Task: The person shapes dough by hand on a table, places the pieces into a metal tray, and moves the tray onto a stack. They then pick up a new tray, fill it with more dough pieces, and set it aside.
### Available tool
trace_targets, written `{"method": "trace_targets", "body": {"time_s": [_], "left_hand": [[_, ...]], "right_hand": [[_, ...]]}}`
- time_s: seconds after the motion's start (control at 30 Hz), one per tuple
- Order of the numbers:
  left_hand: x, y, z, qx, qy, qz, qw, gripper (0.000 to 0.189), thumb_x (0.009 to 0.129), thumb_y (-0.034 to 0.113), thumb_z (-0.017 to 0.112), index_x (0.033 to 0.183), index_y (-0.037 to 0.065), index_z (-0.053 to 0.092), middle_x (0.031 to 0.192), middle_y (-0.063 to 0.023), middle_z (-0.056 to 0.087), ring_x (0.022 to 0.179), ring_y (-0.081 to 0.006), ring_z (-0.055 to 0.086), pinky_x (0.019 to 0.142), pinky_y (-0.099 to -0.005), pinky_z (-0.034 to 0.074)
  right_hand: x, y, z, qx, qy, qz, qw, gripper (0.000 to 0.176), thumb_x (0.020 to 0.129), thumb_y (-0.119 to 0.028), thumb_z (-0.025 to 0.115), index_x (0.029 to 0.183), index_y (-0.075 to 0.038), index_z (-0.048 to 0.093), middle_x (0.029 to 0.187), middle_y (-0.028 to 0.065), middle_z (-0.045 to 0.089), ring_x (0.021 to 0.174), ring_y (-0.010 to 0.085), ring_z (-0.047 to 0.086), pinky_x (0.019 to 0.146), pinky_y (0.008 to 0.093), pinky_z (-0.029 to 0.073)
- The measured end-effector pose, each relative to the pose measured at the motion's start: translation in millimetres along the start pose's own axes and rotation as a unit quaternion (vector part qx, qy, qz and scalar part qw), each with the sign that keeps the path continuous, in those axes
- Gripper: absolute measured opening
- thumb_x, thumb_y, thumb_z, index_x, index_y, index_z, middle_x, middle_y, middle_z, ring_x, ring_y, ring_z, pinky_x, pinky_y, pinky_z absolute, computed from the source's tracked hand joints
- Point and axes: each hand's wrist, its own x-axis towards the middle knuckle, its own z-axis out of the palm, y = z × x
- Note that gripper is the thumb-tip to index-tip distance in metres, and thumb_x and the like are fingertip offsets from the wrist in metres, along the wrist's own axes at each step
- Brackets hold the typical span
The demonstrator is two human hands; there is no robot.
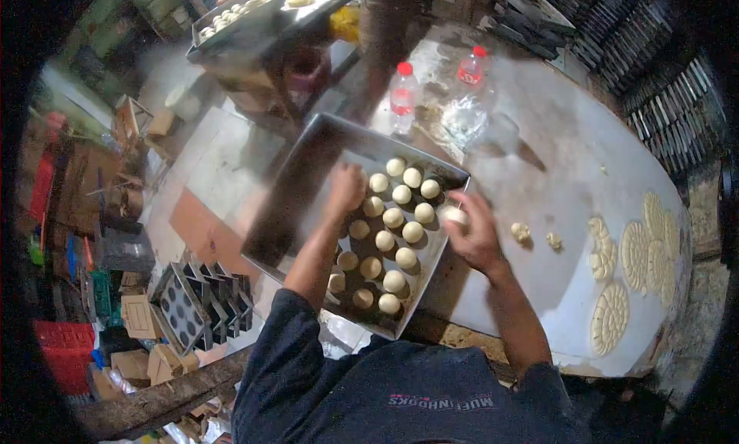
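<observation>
A deep metal tray (279,205) sits before me, with several round dough balls (392,217) in loose rows over its right part. Over the tray's inside, just left of the dough balls, is my left hand (348,188). Its fingers are curled closed, and whatever they hold is hidden. At the tray's right rim, my right hand (479,234) grips a dough ball (454,216) between thumb and fingers. Two small lumpy dough pieces (521,233) lie on the table to the right of that hand.
On the white table (570,167), flat rounds of dough cut into pieces (610,318) lie at the right. Two red-capped bottles (402,105) and a crumpled clear plastic bag (465,122) stand beyond the tray. Stacked moulded pans (185,313) are at the lower left; another dough-filled tray (202,40) is farther off.
</observation>
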Motion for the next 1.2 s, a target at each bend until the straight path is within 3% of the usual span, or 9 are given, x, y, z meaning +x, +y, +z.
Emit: {"method": "trace_targets", "body": {"time_s": [0.1,0.2,0.4,0.6,0.73,0.83,1.0,1.07,1.2], "left_hand": [[-20.0,3.1,-3.1,0.211,0.072,0.162,0.961,0.059,0.079,0.020,0.069,0.129,0.000,0.047,0.119,-0.0286,0.053,0.110,-0.0425,0.053,0.094,-0.0471,0.045],[-55.2,49.8,-35.1,0.186,0.077,0.061,0.978,0.079,0.076,0.029,0.071,0.139,0.001,0.034,0.117,-0.0271,0.051,0.106,-0.0438,0.054,0.092,-0.0472,0.046],[-81.5,127.1,-23.7,0.169,0.052,0.142,0.974,0.069,0.079,0.026,0.071,0.136,0.005,0.038,0.115,-0.0245,0.053,0.105,-0.0422,0.054,0.089,-0.0479,0.046],[-67.5,235.2,115.8,0.103,-0.224,0.380,0.891,0.058,0.077,0.019,0.074,0.128,0.005,0.051,0.117,-0.0185,0.056,0.096,-0.0318,0.061,0.085,-0.0401,0.051],[-88.5,327.5,259.9,0.092,-0.360,0.391,0.842,0.061,0.076,0.025,0.079,0.128,0.006,0.053,0.115,-0.0179,0.060,0.098,-0.0279,0.063,0.085,-0.0389,0.052],[-102.5,352.5,395.5,0.004,-0.518,0.223,0.825,0.064,0.082,0.036,0.076,0.133,0.007,0.051,0.123,-0.0147,0.058,0.106,-0.0248,0.060,0.090,-0.0378,0.051],[-89.5,332.5,581.1,0.005,-0.350,0.221,0.910,0.065,0.086,0.033,0.072,0.138,0.006,0.045,0.124,-0.0176,0.057,0.112,-0.0270,0.057,0.089,-0.0369,0.050],[-75.3,357.3,615.7,0.364,-0.273,0.243,0.857,0.059,0.087,0.036,0.070,0.133,0.006,0.048,0.118,-0.0163,0.061,0.107,-0.0259,0.060,0.088,-0.0381,0.048],[-91.6,386.7,624.5,0.301,-0.416,0.427,0.744,0.053,0.089,0.038,0.067,0.128,0.008,0.048,0.111,-0.0116,0.065,0.097,-0.0237,0.061,0.090,-0.0403,0.044]], "right_hand": [[82.1,-2.9,83.1,0.029,0.034,-0.125,0.991,0.036,0.077,-0.010,0.073,0.110,-0.004,0.061,0.111,0.0140,0.062,0.098,0.0306,0.063,0.086,0.0361,0.050],[112.7,54.4,154.8,-0.099,-0.084,-0.100,0.987,0.038,0.077,-0.015,0.074,0.111,0.000,0.062,0.118,0.0158,0.060,0.118,0.0324,0.053,0.097,0.0386,0.045],[11.3,91.4,45.0,-0.116,0.062,-0.149,0.980,0.027,0.074,-0.008,0.064,0.101,-0.001,0.064,0.105,0.0159,0.062,0.104,0.0349,0.057,0.093,0.0427,0.044],[-212.5,175.4,-123.4,-0.245,0.226,0.247,0.910,0.020,0.075,-0.001,0.063,0.095,-0.002,0.062,0.086,0.0127,0.058,0.081,0.0309,0.056,0.077,0.0402,0.046],[-349.8,195.6,-157.9,-0.303,0.239,0.293,0.874,0.021,0.073,-0.002,0.063,0.094,-0.001,0.060,0.085,0.0154,0.057,0.084,0.0330,0.057,0.078,0.0420,0.046],[-387.9,181.5,-212.7,-0.272,0.180,0.320,0.890,0.023,0.073,-0.004,0.064,0.095,0.000,0.058,0.086,0.0173,0.058,0.088,0.0329,0.058,0.079,0.0435,0.045],[-424.4,194.6,-227.8,-0.153,0.336,0.312,0.875,0.012,0.077,-0.005,0.062,0.086,-0.004,0.056,0.080,0.0162,0.056,0.076,0.0357,0.055,0.072,0.0445,0.043],[-427.0,205.2,-217.2,-0.220,0.349,0.325,0.851,0.012,0.075,-0.006,0.064,0.084,-0.005,0.055,0.079,0.0150,0.056,0.076,0.0343,0.055,0.071,0.0454,0.043],[-414.2,192.2,-227.5,-0.210,0.367,0.304,0.853,0.015,0.071,-0.006,0.065,0.081,-0.005,0.054,0.077,0.0133,0.053,0.077,0.0340,0.053,0.074,0.0474,0.041]]}}
